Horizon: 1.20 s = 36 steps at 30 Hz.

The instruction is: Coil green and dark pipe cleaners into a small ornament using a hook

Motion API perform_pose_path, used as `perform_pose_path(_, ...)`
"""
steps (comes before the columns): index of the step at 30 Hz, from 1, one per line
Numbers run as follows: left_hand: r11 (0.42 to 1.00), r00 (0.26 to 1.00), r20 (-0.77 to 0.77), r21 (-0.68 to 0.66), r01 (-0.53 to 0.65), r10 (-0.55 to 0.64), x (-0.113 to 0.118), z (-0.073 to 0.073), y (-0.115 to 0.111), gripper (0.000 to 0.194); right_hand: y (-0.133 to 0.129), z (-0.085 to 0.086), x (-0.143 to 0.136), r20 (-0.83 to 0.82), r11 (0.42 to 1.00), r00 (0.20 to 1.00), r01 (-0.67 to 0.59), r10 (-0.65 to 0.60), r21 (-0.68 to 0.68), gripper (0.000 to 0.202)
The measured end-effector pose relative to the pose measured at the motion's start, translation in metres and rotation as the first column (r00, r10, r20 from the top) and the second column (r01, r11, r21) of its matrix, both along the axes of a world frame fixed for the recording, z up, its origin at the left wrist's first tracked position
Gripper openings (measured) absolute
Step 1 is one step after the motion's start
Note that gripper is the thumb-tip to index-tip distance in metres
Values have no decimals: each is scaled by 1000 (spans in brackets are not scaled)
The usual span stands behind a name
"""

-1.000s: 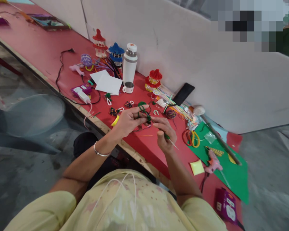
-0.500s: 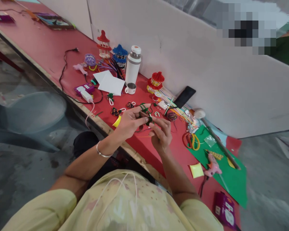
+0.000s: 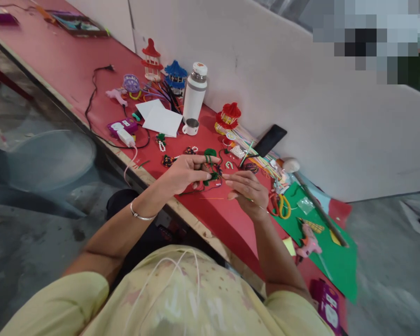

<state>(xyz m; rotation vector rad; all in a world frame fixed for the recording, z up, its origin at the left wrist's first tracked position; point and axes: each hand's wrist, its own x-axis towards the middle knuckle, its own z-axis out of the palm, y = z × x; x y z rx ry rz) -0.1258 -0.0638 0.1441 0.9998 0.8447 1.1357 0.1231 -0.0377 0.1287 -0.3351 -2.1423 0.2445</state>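
Green yarn (image 3: 209, 159) is looped around the extended index finger of my left hand (image 3: 186, 173). That hand pinches a small dark green crocheted piece (image 3: 214, 176) between thumb and fingers. Just right of it, my right hand (image 3: 248, 190) is closed, thumb and fingertips together, on what looks like a thin crochet hook (image 3: 257, 204); its tip is too small to make out. Beyond my left hand lie dark multicoloured yarn pieces (image 3: 168, 161) with white bead loops, and a green one (image 3: 161, 141) with beads.
A white bottle (image 3: 195, 93) and its cup (image 3: 191, 127) stand behind my hands. Scissors (image 3: 284, 206), a pink glue gun (image 3: 308, 241) and a green sheet (image 3: 343, 270) lie to the right. A black phone (image 3: 271, 140) rests near the partition. A grey stool (image 3: 52, 154) is at left.
My right hand has drawn away to the right from the green piece, opening a small gap. My left hand has shifted slightly left and still holds the piece.
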Motion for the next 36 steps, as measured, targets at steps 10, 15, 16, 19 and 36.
perform_pose_path(10,996,983,-181,85,1,15,0,13,-1,55,-6,16,10,-15,979,996,-86,85,-183,37)
perform_pose_path(15,994,985,-174,107,18,1,3,14,-2,49,-7,14,14,-60,961,992,-119,107,-251,35)
perform_pose_path(16,994,987,-162,109,19,-1,4,13,-3,49,-7,14,14,-69,959,992,-120,106,-255,34)
perform_pose_path(19,995,991,-133,96,16,-3,5,12,-3,51,-9,14,14,-89,958,991,-117,97,-261,33)
perform_pose_path(36,997,995,-97,71,41,-34,4,11,-2,49,-13,18,20,-39,972,997,-72,65,-223,34)
